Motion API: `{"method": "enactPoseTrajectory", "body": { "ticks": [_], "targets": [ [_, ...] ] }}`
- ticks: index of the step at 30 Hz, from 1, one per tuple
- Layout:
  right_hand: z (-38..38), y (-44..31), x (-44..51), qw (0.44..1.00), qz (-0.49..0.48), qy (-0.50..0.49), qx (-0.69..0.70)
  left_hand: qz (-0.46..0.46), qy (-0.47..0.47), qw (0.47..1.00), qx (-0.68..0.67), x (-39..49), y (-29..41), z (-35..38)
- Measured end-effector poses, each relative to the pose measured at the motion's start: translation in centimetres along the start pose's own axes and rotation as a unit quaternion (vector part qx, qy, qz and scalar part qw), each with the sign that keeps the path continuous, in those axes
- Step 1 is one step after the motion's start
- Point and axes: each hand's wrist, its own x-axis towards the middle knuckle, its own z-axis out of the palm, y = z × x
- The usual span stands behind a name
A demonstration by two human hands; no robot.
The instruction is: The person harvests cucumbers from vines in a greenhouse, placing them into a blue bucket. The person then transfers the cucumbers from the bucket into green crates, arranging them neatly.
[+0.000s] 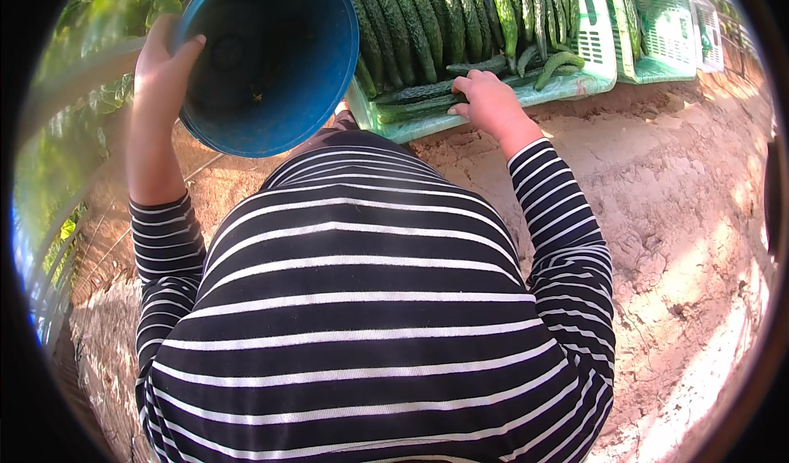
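My left hand [163, 71] grips the rim of a blue plastic bucket [336, 102], which is tipped so that its mouth faces me. Only a small scrap shows on the bucket's dark inside. Over the near side of a light green plastic crate [595, 31], my right hand [490, 102] has thumb and fingers on either side of the end of a cucumber [419, 104] lying crosswise. Behind it, many long bumpy cucumbers [425, 25] lie side by side in a row. A short curved cucumber [558, 68] rests at the crate's near right corner.
More crates [666, 31] stand in line to the right, one with cucumbers inside. Leafy green plants [80, 43] grow along the left. Dry, cracked soil [666, 216] lies underfoot, and a striped sleeve and shirt fill the foreground.
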Motion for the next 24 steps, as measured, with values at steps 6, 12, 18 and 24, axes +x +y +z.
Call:
{"method": "enactPoseTrajectory", "body": {
  "ticks": [6, 12, 18, 24],
  "targets": [
    [0.2, -1.4, 0.1, 0.997, -0.024, 0.059, -0.041, 0.0, 0.008, 0.998, -0.056, -0.3, 0.8, 0.5],
    [3.1, -1.9, -0.6, 0.993, -0.027, 0.1, -0.064, -0.022, -0.026, 0.998, -0.05, 0.1, 0.9, -0.1],
    [2.0, -1.7, 0.1, 0.993, -0.049, 0.083, -0.071, -0.002, -0.003, 0.998, -0.058, 0.1, 0.1, 0.1],
    [1.9, -4.3, 0.3, 0.978, -0.004, 0.204, 0.035, -0.031, -0.018, 0.992, -0.12, -1.4, -2.2, -0.4]
  ]
}}
